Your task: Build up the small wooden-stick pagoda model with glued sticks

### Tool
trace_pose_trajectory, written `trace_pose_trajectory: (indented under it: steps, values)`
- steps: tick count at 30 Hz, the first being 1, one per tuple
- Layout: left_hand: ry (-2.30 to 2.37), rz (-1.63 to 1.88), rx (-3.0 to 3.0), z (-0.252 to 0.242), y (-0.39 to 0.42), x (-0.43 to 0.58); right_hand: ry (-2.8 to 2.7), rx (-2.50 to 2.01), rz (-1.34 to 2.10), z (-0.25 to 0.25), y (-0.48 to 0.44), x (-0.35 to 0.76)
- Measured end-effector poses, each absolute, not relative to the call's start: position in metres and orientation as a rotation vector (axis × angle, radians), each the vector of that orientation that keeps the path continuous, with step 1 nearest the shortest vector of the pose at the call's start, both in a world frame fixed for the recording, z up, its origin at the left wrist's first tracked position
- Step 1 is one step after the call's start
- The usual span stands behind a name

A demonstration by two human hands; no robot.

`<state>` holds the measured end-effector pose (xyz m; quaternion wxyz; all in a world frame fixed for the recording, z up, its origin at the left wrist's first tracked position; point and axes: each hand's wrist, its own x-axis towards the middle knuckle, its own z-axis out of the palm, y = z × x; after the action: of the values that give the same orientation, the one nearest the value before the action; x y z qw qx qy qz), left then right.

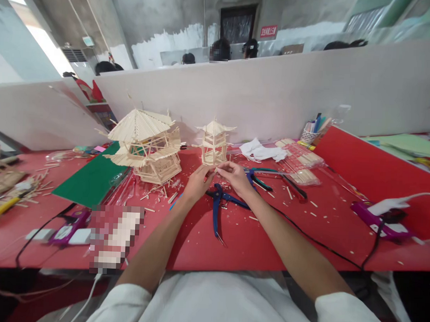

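Note:
My left hand (199,181) and my right hand (236,177) meet over the red table, fingertips pinched together around a tiny pale piece (216,170), too small to name. Just behind the fingers stands a small pagoda model (215,141) of wooden sticks; I cannot tell whether they touch it. Below my hands lies a blue-handled cutting tool (216,213) with its handles spread. Close to my right hand is another hand tool with green and black handles (266,178). A larger stick pavilion model (147,146) stands to the left.
Wood scraps litter the red table (254,248). A green board (93,177), a pixelated patch and a purple power strip (69,228) lie left. Rightward are white tissue (261,150), bagged sticks (304,160), a red board (381,173) and cables. A pale partition (275,92) rises behind.

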<state>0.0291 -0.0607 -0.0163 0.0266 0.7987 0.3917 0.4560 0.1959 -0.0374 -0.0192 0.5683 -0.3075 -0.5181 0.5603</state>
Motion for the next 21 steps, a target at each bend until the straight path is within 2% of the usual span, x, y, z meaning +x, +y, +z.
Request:
trace_pose_trajectory:
  steps: [12,21]
  values:
    - [1.210,1.241,2.609,-0.015,-0.059,0.022,-1.359,-0.795,1.267,-0.015,-0.038,0.201]
    - [1.328,0.923,2.834,-0.009,-0.064,0.013,-1.501,-0.777,1.340,-0.019,-0.034,0.208]
